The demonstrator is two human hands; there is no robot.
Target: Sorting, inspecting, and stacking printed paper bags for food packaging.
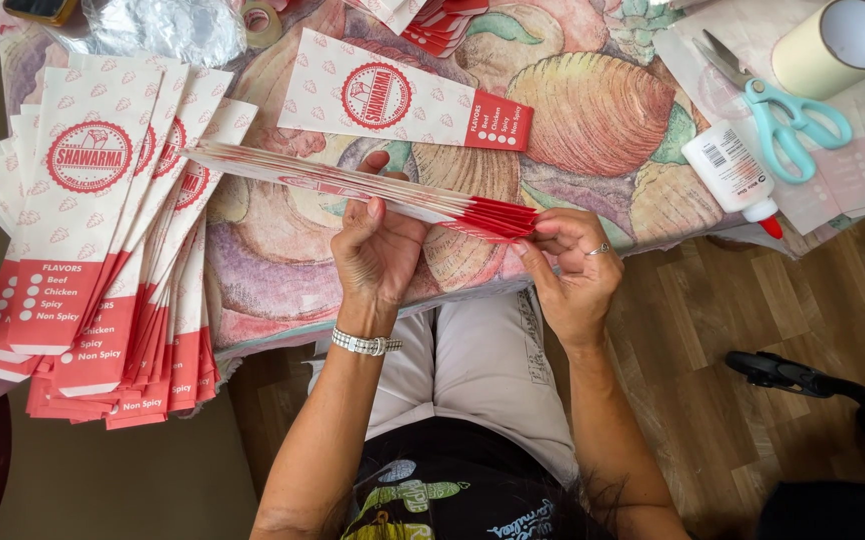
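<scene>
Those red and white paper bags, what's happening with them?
A person holds a flat stack of paper sleeves edge-on above the table, left hand under the middle, right hand pinching the red end. One sleeve lies alone on the table, and a big fanned pile sits at the left. Scissors and a glue bottle lie at the right.

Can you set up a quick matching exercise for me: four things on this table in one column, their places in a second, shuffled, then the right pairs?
Things:
1. scissors
2. glue bottle
3. fanned pile of paper sleeves
4. stack of sleeves

Places:
A. held edge-on between the left hand and the right hand
B. on the table's left side
C. just left of the teal-handled tool, red tip toward the table edge
D. beside the roll of tape, far right

Pairs: 1-D, 2-C, 3-B, 4-A
</scene>
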